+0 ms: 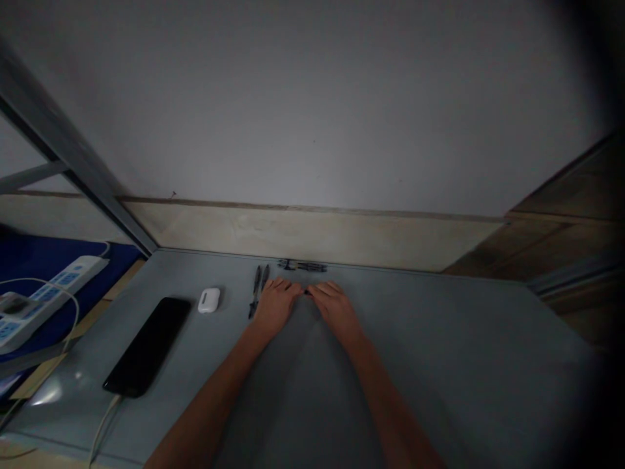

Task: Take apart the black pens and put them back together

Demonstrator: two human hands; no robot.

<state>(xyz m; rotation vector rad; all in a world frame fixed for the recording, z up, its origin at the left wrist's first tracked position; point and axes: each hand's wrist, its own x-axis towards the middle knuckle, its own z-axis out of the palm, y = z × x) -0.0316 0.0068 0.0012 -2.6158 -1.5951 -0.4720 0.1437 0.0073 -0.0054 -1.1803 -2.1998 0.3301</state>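
My left hand (277, 303) and my right hand (336, 309) meet over the grey tabletop, fingers pinched together. Between their fingertips shows a short dark piece of a pen (306, 292); the fingers cover most of it. Just left of my left hand, dark pens (256, 280) lie pointing away from me, partly hidden by that hand. Beyond both hands, several more dark pens (305, 266) lie crosswise near the back edge.
A white earbud case (209, 300) and a black phone (148, 347) with a white cable (104, 426) lie to the left. Past the table's left edge, a white power strip (53, 299) rests on blue fabric. A wall (312, 130) rises behind the grey tabletop (439, 352).
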